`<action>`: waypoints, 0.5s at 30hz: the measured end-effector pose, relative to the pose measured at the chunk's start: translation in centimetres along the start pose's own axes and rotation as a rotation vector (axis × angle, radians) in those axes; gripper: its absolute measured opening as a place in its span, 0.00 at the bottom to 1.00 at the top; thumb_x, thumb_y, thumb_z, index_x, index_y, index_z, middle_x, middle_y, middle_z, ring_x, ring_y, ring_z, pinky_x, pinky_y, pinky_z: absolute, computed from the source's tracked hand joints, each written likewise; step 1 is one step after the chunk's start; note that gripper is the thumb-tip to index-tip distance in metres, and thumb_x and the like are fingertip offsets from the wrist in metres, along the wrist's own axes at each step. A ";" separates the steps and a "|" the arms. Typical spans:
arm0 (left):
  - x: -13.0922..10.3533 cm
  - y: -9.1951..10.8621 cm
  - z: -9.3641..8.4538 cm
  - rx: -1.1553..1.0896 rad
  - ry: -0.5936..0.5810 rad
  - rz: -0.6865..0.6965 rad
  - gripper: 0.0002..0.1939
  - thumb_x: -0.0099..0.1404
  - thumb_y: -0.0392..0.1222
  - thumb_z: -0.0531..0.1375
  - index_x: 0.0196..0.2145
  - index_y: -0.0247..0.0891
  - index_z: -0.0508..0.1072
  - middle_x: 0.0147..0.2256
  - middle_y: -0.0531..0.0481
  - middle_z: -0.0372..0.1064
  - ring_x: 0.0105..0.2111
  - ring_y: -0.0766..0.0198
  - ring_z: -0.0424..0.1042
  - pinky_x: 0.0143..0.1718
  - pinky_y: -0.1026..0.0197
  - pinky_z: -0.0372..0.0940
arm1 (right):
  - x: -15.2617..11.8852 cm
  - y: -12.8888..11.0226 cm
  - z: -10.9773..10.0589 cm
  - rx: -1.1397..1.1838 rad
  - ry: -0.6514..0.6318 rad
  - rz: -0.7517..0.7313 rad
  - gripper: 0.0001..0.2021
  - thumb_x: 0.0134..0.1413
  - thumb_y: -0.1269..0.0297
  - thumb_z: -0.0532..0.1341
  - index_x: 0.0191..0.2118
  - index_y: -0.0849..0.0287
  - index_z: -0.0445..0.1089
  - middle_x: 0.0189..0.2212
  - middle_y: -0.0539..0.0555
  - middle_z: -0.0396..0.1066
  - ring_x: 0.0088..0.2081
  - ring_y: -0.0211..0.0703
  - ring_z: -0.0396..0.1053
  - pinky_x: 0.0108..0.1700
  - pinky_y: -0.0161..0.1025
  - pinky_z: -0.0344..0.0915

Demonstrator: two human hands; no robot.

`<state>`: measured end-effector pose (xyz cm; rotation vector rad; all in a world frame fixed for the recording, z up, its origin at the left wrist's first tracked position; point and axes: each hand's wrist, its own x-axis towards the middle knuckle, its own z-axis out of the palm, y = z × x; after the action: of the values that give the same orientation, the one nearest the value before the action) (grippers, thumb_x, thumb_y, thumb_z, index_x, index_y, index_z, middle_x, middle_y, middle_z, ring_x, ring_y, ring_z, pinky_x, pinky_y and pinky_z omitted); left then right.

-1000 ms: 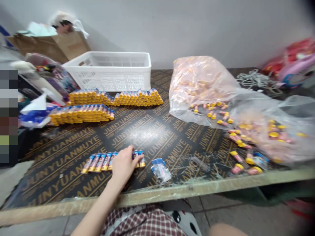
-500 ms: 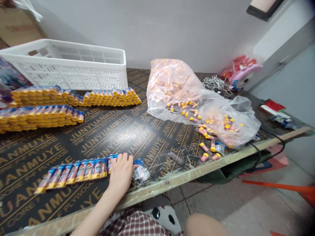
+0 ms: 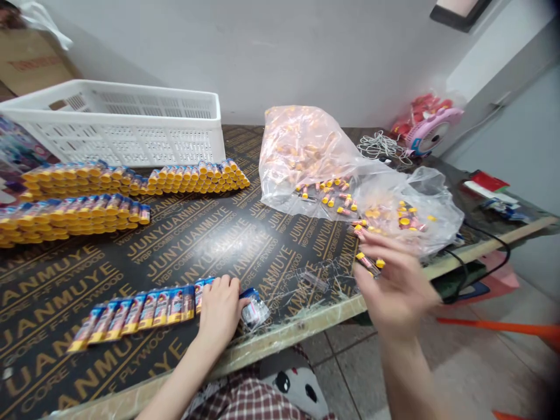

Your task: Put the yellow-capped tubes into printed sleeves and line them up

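On the dark tabletop, a slanted row of yellow-ended tubes in blue printed wraps (image 3: pixel 155 308) lies near the front edge. My left hand (image 3: pixel 221 309) rests at its right end, fingers curled down over that spot and hiding what is under them. Beside its thumb lies a small pile of blue and silver printed wrappers (image 3: pixel 255 310). My right hand (image 3: pixel 396 283), smeared by motion, is over the table's front edge at the right, thumb and fingers apart. Just past its fingers are loose clear tubes with yellow caps and pink contents (image 3: pixel 366 263).
A clear plastic bag (image 3: pixel 306 140) of capped tubes spills toward the front. Stacks of wrapped tubes (image 3: pixel 74 216) stand at left, before a white crate (image 3: pixel 131 140). A pink fan (image 3: pixel 433 133) and coiled white cable (image 3: pixel 380 144) sit at back right. Clear film scraps (image 3: pixel 315 280) lie near the edge.
My right hand has come into view at the right, by the loose capped tubes. My left hand stays at the end of the row; the view has shifted slightly.
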<state>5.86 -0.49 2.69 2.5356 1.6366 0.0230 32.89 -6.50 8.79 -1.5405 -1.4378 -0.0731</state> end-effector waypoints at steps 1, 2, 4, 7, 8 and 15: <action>0.0 -0.1 0.0 -0.029 -0.002 0.003 0.06 0.61 0.42 0.57 0.32 0.37 0.69 0.34 0.44 0.69 0.37 0.52 0.66 0.38 0.55 0.54 | 0.6 1.8 0.2 -0.127 -0.013 0.003 0.12 0.50 0.62 0.61 0.42 0.54 0.69 0.46 0.59 0.69 0.50 0.56 0.65 0.52 0.57 0.61; 0.0 -0.2 0.1 -0.059 -0.003 0.001 0.04 0.61 0.40 0.56 0.32 0.37 0.69 0.32 0.45 0.69 0.36 0.53 0.66 0.38 0.55 0.54 | 1.1 3.9 0.2 -0.296 -0.050 0.020 0.12 0.50 0.61 0.60 0.42 0.56 0.69 0.45 0.60 0.69 0.50 0.56 0.65 0.51 0.56 0.60; -0.1 -0.3 0.2 -0.119 0.002 -0.009 0.03 0.61 0.37 0.56 0.30 0.38 0.69 0.29 0.47 0.70 0.35 0.55 0.67 0.37 0.56 0.54 | 1.6 8.6 0.0 -0.641 -0.180 0.092 0.16 0.51 0.59 0.60 0.45 0.60 0.69 0.42 0.63 0.71 0.46 0.58 0.66 0.46 0.53 0.61; -0.3 -0.5 0.4 -0.200 0.035 -0.036 0.05 0.61 0.37 0.56 0.29 0.38 0.70 0.28 0.47 0.71 0.34 0.56 0.67 0.37 0.57 0.54 | 1.2 14.2 -0.5 -0.790 -0.336 0.175 0.20 0.50 0.57 0.59 0.46 0.65 0.69 0.33 0.65 0.72 0.36 0.57 0.68 0.38 0.49 0.62; -0.4 -0.5 0.4 -0.222 0.038 -0.042 0.05 0.61 0.37 0.57 0.29 0.38 0.71 0.28 0.47 0.71 0.34 0.56 0.68 0.37 0.57 0.55 | 0.9 15.3 -0.5 -0.777 -0.361 0.180 0.19 0.50 0.58 0.59 0.45 0.65 0.70 0.30 0.63 0.71 0.33 0.56 0.68 0.37 0.48 0.61; -0.6 -0.4 0.6 -0.291 0.097 -0.064 0.01 0.59 0.36 0.59 0.29 0.38 0.71 0.29 0.48 0.70 0.35 0.57 0.66 0.38 0.57 0.55 | 1.1 12.5 1.2 -0.588 -0.265 0.138 0.22 0.55 0.57 0.54 0.53 0.61 0.65 0.39 0.64 0.70 0.36 0.53 0.69 0.39 0.47 0.64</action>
<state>5.26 -0.94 2.12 2.2948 1.6130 0.3565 42.36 -2.51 1.43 -2.1918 -1.5951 -0.2330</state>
